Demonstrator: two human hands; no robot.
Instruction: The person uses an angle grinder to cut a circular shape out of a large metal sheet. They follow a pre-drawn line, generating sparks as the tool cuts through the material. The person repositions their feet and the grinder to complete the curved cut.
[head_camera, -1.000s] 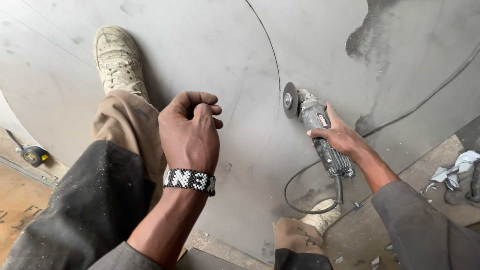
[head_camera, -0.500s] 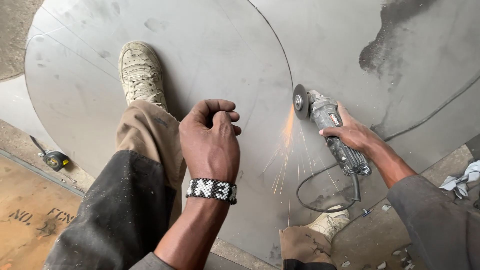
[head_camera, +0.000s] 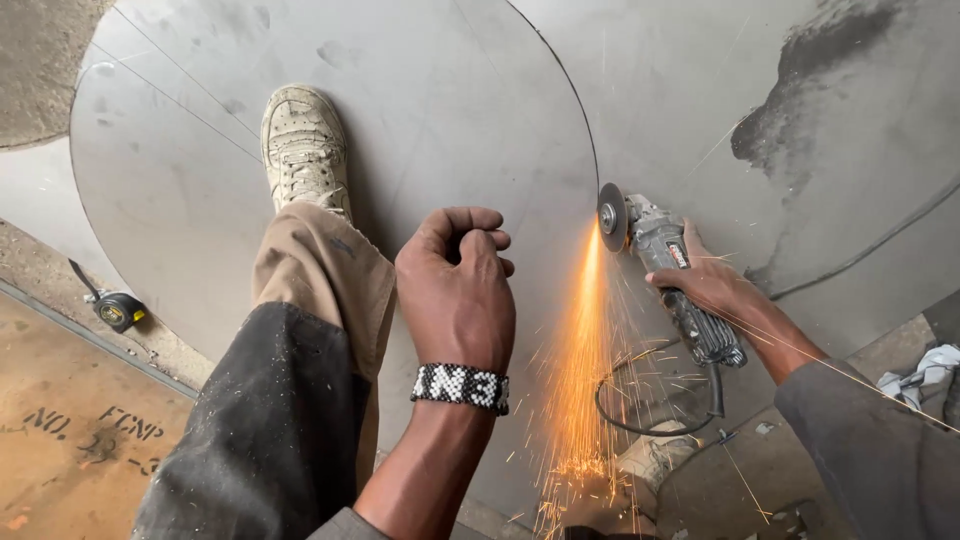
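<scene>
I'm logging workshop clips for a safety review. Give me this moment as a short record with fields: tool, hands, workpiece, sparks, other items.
tool: grey corded angle grinder, disc on the curved cut line
right hand: right hand gripping the grinder body
left hand: left hand loosely curled, holding nothing, beaded black-and-white wristband on the wrist
workpiece: large round grey sheet-metal plate, flat on the ground
sparks: orange sparks spraying toward the person
footing: dusty beige shoe planted on the plate
other items: black-and-yellow tape measure beside the plate edge
</scene>
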